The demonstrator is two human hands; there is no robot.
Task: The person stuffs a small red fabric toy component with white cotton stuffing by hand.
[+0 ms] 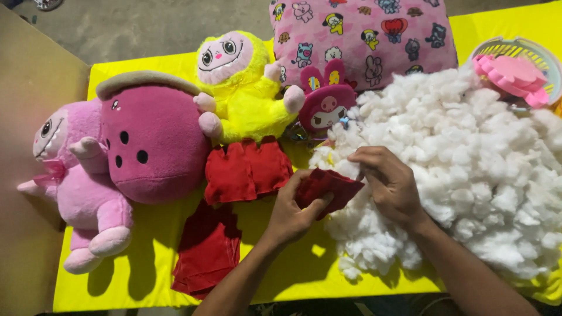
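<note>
The left hand (291,213) grips a small dark red cloth pouch (328,186), thumb across its lower edge and fingers curled beneath it. The right hand (389,184) presses down just past the pouch's far corner, fingertips pinched into the near edge of the white stuffing (468,175); whether they have closed on a tuft I cannot tell.

My judgement on risks: the fluff is loose and clumpy, so a pinch may pull away a long trailing wad that snags on the heap, and the limp pouch could fold shut in the left fingers because nothing stiffens its mouth.

Just left of the left hand lie two more red cloth pieces (246,169), one flat and darker towards the near edge, one bunched beyond it, all on a yellow sheet (146,281). Farther left and beyond the fingers sit four plush toys: a pale pink one (70,187), a magenta round one (152,143), a yellow one (246,99) and a small dark pink one (326,99). Farthest away are one pink patterned cushion (363,35) and one basket (541,55) holding a pink flower-shaped thing.
</note>
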